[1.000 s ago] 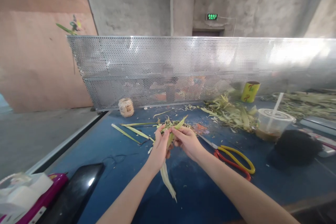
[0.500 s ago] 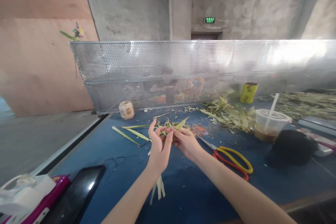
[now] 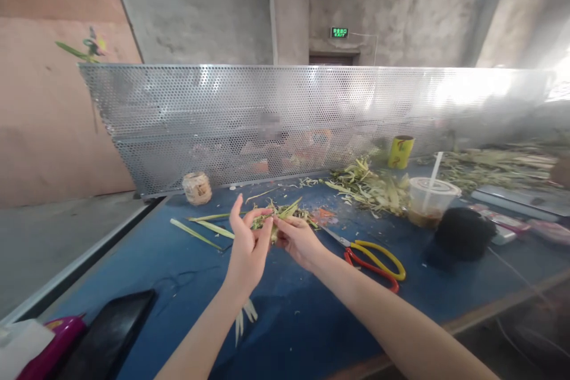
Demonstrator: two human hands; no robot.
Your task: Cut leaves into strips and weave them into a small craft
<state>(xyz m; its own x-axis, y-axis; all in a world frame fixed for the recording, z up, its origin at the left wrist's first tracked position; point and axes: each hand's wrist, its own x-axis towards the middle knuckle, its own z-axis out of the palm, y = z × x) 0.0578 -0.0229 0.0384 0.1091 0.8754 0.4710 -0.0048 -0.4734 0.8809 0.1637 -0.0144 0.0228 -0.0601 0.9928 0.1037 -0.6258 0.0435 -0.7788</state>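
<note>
Leaf (image 3: 291,208) pointing to one o'clock, we pinch it with our right hand (image 3: 303,242). Our left hand (image 3: 246,249) fans its outer fingers, grip unclear; strips (image 3: 239,326) splay at seven o'clock.

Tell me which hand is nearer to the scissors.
Right. The right hand is just left of the blades of the scissors; the left hand is farther left, on the right hand's far side from them.

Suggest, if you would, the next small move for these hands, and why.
Probably curl the left hand's raised finger inward to help steady the green leaf: the right hand pinches it, and the left thumb is close by, but that finger points up, away from it.
</note>
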